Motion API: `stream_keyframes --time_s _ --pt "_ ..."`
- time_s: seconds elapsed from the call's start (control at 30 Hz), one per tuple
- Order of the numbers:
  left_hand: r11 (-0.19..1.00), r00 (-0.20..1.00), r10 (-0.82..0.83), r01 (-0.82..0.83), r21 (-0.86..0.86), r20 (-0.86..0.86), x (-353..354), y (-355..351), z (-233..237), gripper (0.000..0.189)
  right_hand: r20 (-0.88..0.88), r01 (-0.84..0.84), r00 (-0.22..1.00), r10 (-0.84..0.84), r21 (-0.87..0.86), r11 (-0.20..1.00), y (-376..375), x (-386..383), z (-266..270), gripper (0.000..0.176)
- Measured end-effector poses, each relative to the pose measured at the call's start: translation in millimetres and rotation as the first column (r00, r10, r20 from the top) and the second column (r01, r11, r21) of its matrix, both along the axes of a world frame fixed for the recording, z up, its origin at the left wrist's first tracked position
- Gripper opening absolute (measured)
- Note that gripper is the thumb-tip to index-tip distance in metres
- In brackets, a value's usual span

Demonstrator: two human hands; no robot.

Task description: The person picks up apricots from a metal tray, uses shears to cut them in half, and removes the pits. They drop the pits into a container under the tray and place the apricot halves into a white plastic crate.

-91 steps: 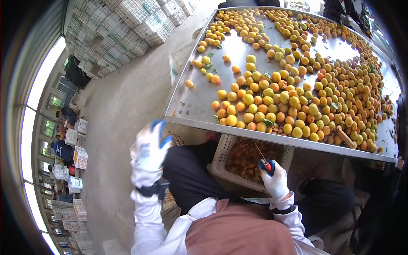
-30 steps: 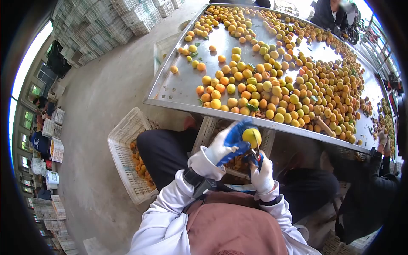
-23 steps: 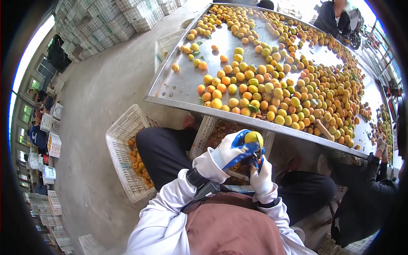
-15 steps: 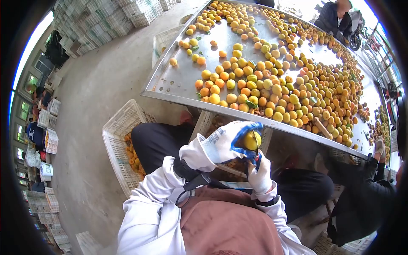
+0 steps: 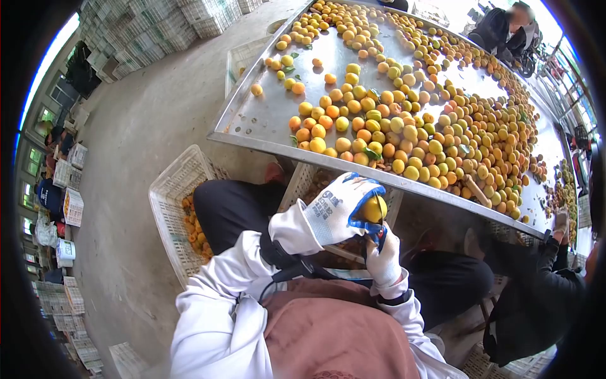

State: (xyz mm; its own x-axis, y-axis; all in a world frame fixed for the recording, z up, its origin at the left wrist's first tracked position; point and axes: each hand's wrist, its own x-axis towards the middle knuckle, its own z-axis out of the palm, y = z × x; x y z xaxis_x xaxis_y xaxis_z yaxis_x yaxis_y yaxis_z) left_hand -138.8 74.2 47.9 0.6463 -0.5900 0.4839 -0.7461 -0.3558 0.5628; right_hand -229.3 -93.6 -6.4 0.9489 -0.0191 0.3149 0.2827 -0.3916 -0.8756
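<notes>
- Wide silver metal table [image 5: 278, 149], raised rim, fills upper right; loose round yellow-orange fruit [image 5: 435, 146] spread over it.
- Tall stack of pale plastic crates [image 5: 158, 39], upper left, well apart from table.
- Co-worker in black clothes [image 5: 536, 309], far right, gloved hand at table edge.
- White perforated plastic crate [image 5: 165, 218] on floor beside the person's left leg, orange fruit inside.
- Second pale plastic crate [image 5: 297, 191], partly under table edge; hands hide part of it, orange-brown pieces in it.
- Left hand [image 5: 338, 211], white glove with blue coating: fingers curled, gripping one fruit in front of the table.
- Right hand [image 5: 384, 260], white glove, just below left: closed around a tool handle, mostly hidden.
- Single round yellow-green fruit [image 5: 372, 209], in left hand, above the pale crate; looks whole from here, underside hidden.
- Thin dark blade [image 5: 381, 211], against the fruit's side; depth of any cut, cannot tell.
- Step in hand, judged: blade working on the held fruit. Next move calls for steady fruit, controlled blade, left fingertips clear of the edge.
</notes>
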Motion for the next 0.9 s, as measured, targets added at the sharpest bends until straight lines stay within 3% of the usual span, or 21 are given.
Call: stream_keyframes --time_s 0.03,0.07,0.13,0.17,0.23,0.27,0.37,0.4,0.43,0.5,0.63,0.67,0.73,0.77,0.83,0.9 --pt "1.0 1.0 0.0 0.0 -0.001 0.0 -1 0 1 0.047 0.002 0.003 1.0 -0.003 -0.027 1.0 0 0 1 0.012" --pt "0.994 0.972 -0.062 0.04 -0.098 -0.226 -1 0 3 0.049 0.004 0.003 1.0 -0.003 -0.027 1.0 -1 0 2 0.012" --pt "0.92 0.783 -0.272 0.041 -0.39 -0.559 -5 -3 -5 0.056 0.009 -0.003 1.0 0.003 0.006 1.0 -1 -1 -1 0.013" --pt "0.922 0.784 -0.273 0.046 -0.385 -0.558 -8 -5 -15 0.056 0.012 0.001 1.0 -0.001 0.011 1.0 -1 0 -3 0.013" --pt "0.807 0.47 -0.429 -0.183 -0.561 -0.772 -18 -11 -33 0.058 -0.002 -0.019 1.0 0.019 -0.02 1.0 -3 0 -9 0.013" --pt "0.763 0.397 -0.484 -0.244 -0.598 -0.78 -23 -17 -36 0.052 -0.004 -0.02 1.0 0.02 -0.021 1.0 -5 0 -13 0.013" --pt "0.806 0.454 -0.346 -0.304 -0.507 -0.821 -29 -27 -39 0.045 0.02 -0.052 0.998 0.054 -0.113 0.992 -6 -3 -19 0.021" --pt "0.838 0.596 -0.27 -0.242 -0.49 -0.756 -27 -29 -38 0.044 0.043 -0.041 0.998 0.045 -0.088 0.995 -6 -3 -19 0.021" --pt "0.837 0.596 -0.27 -0.243 -0.49 -0.756 -25 -26 -35 0.044 0.064 -0.029 0.997 0.033 -0.062 0.998 -6 -3 -19 0.021" --pt "0.966 0.827 -0.092 -0.062 -0.253 -0.555 -18 -18 -8 0.044 0.046 -0.014 0.999 0.017 -0.068 0.998 -6 -7 -21 0.022" --pt "0.992 0.871 -0.066 0.004 -0.129 -0.487 -5 -12 -7 0.044 -0.057 -0.023 0.998 0.017 -0.106 0.994 -3 -13 -17 0.02" --pt "0.991 0.832 -0.049 -0.026 -0.128 -0.553 -5 -12 -6 0.041 -0.059 -0.024 0.998 0.018 -0.109 0.994 -2 -14 -11 0.02" --pt "0.993 0.809 -0.031 -0.04 -0.108 -0.587 -4 -14 -14 0.039 -0.27 -0.072 0.957 0.109 0.145 0.987 0 -19 3 0.014" --pt "0.995 0.788 -0.013 -0.051 -0.085 -0.616 -3 -16 -19 0.037 -0.273 -0.067 0.957 0.104 0.14 0.988 -1 -22 -2 0.014" --pt "0.993 0.77 -0.024 -0.054 -0.103 -0.638 -3 -20 -30 0.034 -0.498 0.072 0.834 0.235 0.521 0.85 -3 -29 -20 0.022" --pt "0.973 0.574 -0.13 -0.082 -0.214 -0.809 -1 -22 -45 0.049 -0.511 0.075 0.807 0.295 0.585 0.808 -10 -30 -29 0.028"
